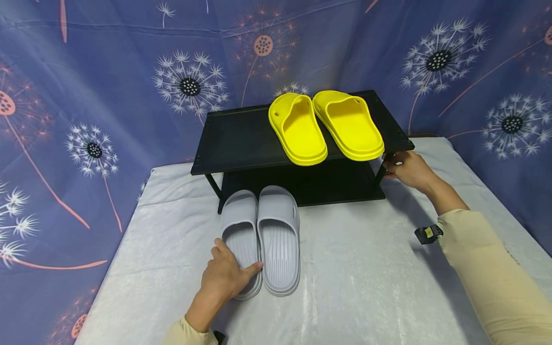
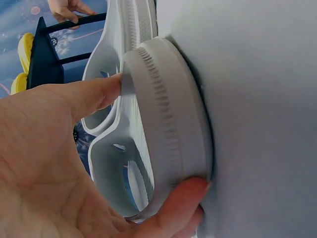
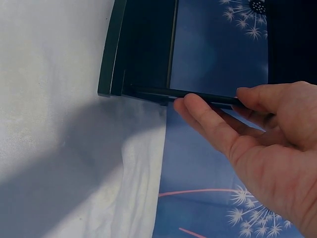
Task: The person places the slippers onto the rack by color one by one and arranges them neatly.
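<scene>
A pair of grey slides lies side by side on the white cloth, toes toward the black two-tier shoe rack (image 1: 241,139). My left hand (image 1: 222,275) grips the left grey slide (image 1: 239,213) near its heel, thumb on one side and fingers on the other, as the left wrist view shows. Beside it is the right grey slide (image 1: 279,206), its heel close to my thumb. At the rack's right end, my right hand (image 1: 409,168) holds a thin black upright post (image 3: 158,92) between thumb and fingers. Both grey slides' toes reach the rack's lower front edge.
Two yellow clogs, a left one (image 1: 304,136) and a right one (image 1: 355,132), sit on the rack's top shelf toward the right. The lower shelf (image 1: 327,189) is in shadow. White cloth (image 1: 353,268) covers the surface; a blue dandelion-print curtain (image 1: 129,62) hangs behind.
</scene>
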Tool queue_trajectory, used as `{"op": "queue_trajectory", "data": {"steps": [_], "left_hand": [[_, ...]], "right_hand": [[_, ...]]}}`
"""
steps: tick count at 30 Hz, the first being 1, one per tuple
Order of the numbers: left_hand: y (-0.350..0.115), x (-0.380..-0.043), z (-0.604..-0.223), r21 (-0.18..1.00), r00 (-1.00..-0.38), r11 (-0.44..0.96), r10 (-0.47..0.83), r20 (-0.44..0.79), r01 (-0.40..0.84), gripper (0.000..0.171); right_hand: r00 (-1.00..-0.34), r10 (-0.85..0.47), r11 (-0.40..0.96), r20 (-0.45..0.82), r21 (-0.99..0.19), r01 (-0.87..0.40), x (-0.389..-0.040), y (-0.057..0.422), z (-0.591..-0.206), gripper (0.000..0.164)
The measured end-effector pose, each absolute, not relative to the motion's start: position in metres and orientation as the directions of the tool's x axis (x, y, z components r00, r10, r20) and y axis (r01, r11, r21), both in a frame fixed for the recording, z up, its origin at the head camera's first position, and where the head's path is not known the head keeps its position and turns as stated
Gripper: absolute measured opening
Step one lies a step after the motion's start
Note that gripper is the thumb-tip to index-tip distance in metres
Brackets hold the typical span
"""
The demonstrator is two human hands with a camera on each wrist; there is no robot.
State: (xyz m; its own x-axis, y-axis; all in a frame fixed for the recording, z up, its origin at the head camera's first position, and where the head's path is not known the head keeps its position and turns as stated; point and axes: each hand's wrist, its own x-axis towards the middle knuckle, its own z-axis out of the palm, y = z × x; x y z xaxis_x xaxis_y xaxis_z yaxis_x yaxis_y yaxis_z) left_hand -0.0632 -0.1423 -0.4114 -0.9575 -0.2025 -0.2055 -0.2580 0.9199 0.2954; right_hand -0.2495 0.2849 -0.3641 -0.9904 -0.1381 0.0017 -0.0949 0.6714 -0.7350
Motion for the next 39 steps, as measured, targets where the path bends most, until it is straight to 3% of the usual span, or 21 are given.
{"op": "queue_trajectory", "data": {"steps": [19, 26, 39], "left_hand": [[-0.1362, -0.0649, -0.4100, 0.277, -0.958, 0.924, -0.218, -0.186, -0.264, 0.120], [-0.1357, -0.0669, -0.4111, 0.279, -0.957, 0.922, -0.224, -0.184, -0.269, 0.117], [-0.1421, -0.0674, -0.4083, 0.294, -0.951, 0.910, -0.246, -0.189, -0.293, 0.111]], "right_hand": [[-0.989, -0.144, 0.669, 0.024, -0.734, -0.115, -0.2492, 0.2877, -0.3671, 0.028], [-0.991, -0.129, 0.723, 0.030, -0.682, -0.115, -0.2485, 0.2873, -0.3656, 0.024], [-0.990, -0.135, 0.719, 0.026, -0.685, -0.116, -0.2483, 0.2866, -0.3649, 0.027]]}}
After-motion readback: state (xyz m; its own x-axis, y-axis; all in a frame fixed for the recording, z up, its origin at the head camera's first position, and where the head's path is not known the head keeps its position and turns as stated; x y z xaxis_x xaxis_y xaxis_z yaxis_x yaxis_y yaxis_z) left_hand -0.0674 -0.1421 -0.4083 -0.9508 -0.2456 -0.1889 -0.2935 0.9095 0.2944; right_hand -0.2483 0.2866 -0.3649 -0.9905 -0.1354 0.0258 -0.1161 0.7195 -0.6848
